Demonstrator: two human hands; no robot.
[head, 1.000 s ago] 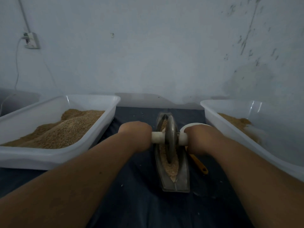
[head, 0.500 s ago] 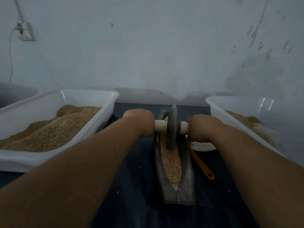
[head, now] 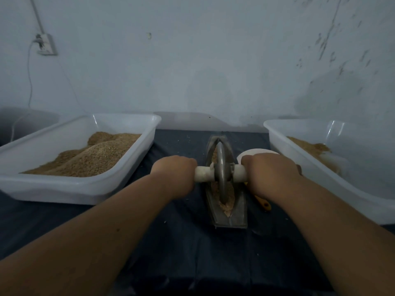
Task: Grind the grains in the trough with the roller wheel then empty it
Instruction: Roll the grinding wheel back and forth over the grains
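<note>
The person's left hand (head: 174, 170) and right hand (head: 269, 171) were both curled tight round the ends of the white axle (head: 204, 174), one on either side of the roller wheel (head: 221, 167), knuckles up and forearms reaching straight forward. The grey metal disc stood upright on edge inside the trough (head: 239, 212), about midway along it, its lower rim sunk in the grains (head: 227, 207). Those pale, crushed-looking grains lay banked along the narrow channel, piled toward the near, pointed end. The boat-shaped trough sat lengthwise on a dark cloth (head: 192, 253) between two white plastic tubs. The left tub (head: 85, 184) held a large heap of tan grain (head: 89, 154) sloping up toward its far corner; the right tub (head: 363, 199) held a thinner layer of brownish meal (head: 310, 146) against its near wall. Just behind the right hand a white bowl (head: 256, 151) showed part of its rim. An orange handle (head: 264, 202) poked out beside the trough under the right wrist; it may have belonged to a scoop, but its head was hidden. A socket (head: 46, 44) with a cable hung on the pale wall at far left.
</note>
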